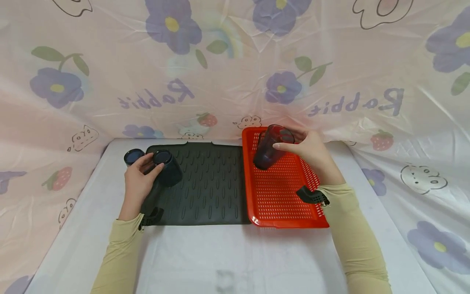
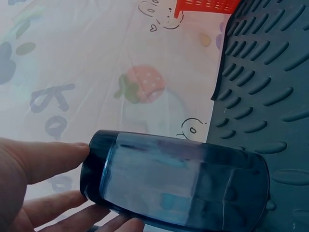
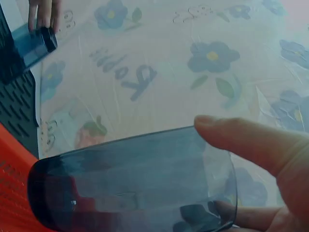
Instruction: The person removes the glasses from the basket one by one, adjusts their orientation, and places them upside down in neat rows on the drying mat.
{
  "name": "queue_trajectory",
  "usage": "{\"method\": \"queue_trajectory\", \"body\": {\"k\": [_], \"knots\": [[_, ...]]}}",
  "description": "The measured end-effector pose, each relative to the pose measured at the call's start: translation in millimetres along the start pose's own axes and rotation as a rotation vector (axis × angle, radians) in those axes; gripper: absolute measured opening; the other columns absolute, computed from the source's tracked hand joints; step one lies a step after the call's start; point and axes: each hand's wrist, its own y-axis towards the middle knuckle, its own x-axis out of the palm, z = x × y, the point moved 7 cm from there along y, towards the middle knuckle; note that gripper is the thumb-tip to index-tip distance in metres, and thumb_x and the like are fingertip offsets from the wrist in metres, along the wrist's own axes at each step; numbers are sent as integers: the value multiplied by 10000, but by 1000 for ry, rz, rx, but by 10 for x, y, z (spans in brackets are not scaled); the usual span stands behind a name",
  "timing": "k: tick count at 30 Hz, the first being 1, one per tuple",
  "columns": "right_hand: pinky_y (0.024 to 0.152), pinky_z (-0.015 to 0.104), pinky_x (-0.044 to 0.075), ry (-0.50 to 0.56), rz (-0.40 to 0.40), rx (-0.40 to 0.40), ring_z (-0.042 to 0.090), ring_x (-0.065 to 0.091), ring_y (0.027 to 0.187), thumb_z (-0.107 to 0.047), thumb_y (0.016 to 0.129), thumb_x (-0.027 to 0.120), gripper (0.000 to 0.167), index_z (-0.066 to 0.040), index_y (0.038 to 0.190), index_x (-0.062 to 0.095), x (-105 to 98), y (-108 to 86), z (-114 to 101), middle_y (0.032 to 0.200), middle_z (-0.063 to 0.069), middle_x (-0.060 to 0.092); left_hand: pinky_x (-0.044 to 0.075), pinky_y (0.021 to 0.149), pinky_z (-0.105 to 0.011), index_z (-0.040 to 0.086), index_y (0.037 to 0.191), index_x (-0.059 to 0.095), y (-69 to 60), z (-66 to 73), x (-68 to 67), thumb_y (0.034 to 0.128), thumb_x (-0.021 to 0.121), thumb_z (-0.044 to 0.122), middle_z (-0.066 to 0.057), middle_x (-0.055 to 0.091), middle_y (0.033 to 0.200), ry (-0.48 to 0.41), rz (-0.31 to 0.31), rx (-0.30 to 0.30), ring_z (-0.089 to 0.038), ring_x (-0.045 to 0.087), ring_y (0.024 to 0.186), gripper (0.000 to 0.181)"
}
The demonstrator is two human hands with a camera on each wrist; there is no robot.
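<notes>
Leftmost cup (image 1: 132,155) mostly behind left hand (image 1: 138,176)

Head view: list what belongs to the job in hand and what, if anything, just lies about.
Job, it seems: blue tumbler in left hand; tinted tumbler in right hand; red perforated basket; dark ribbed mat; probably leftmost tumbler.

Just there: flower-printed sheet; white tabletop.

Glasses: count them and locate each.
3: one glass in the left hand, one glass in the right hand, one glass partly hidden by the left hand.
</notes>
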Motion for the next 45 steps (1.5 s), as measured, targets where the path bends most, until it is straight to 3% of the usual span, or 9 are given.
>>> {"method": "queue_trajectory", "body": {"k": [13, 16, 22, 28, 37, 45], "knots": [[825, 236, 514, 78, -12, 10, 270, 577, 1138, -142, 773, 821, 617, -77, 1331, 566, 205, 34, 21, 1246, 162, 605, 476, 928, -465, 11, 1359, 507, -134, 70, -35, 906, 679, 159, -150, 553, 1312, 3, 30, -14, -291, 564, 1166, 506], [835, 236, 512, 90, -24, 7, 248, 588, 1120, -142, 786, 809, 606, -80, 1336, 562, 246, 51, 36, 1252, 176, 598, 494, 919, -403, 16, 1359, 508, -171, 121, -44, 905, 682, 165, -130, 567, 1298, 6, 19, -2, -273, 581, 1145, 508], [785, 276, 534, 107, -26, 37, 175, 612, 1028, -181, 812, 789, 619, -56, 1358, 525, 312, 60, 75, 1240, 182, 595, 482, 858, -161, 21, 1371, 495, -251, 299, -26, 914, 674, 180, -134, 577, 1290, -39, -35, 55, -268, 585, 1136, 516], [799, 310, 545, 139, -37, 67, 179, 608, 1024, -181, 830, 769, 622, -42, 1370, 495, 412, 61, 108, 1261, 138, 579, 463, 832, -120, 54, 1382, 495, -314, 503, 29, 925, 662, 219, -120, 573, 1299, -88, -78, 105, -261, 576, 1152, 514], [879, 421, 519, 193, -54, 100, 220, 587, 1059, -149, 841, 753, 638, -16, 1386, 448, 554, 73, 175, 1299, 157, 534, 453, 839, -124, 77, 1385, 492, -332, 677, 231, 950, 626, 193, -128, 550, 1329, -167, -179, 109, -265, 545, 1189, 470], [893, 466, 505, 225, -82, 111, 225, 585, 1030, -108, 858, 721, 594, 0, 1366, 433, 683, 69, 181, 1294, 177, 515, 467, 951, -326, 100, 1390, 487, -326, 735, 548, 946, 631, 262, -108, 540, 1338, -289, -326, 80, -231, 536, 1195, 494]]}}
